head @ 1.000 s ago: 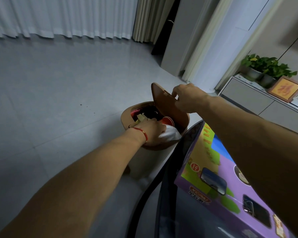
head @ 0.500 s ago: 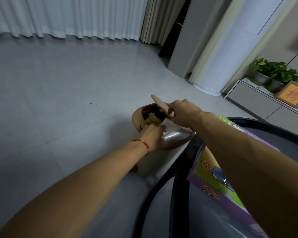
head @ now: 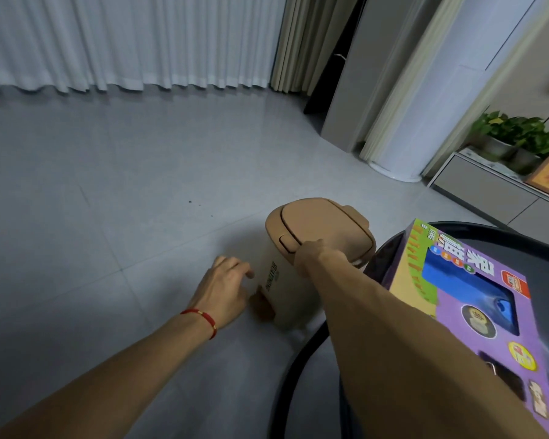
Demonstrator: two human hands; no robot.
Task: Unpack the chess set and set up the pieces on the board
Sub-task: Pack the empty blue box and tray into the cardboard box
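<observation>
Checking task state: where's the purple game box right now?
In the head view, the purple game box lies at lower right on the dark round table, just right of the tan-lidded bin and partly hidden behind the right forearm.

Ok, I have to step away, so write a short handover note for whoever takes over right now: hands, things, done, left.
Right hand rests on the closed tan lid of the pedal bin; whether it grips is unclear.
Left hand hovers beside the bin, fingers relaxed, holding nothing.
The purple game box lies on the round black table, closed as far as the view shows.
Done: bin lid is down.
Left: open the box, take out board and pieces, set them up.
</observation>
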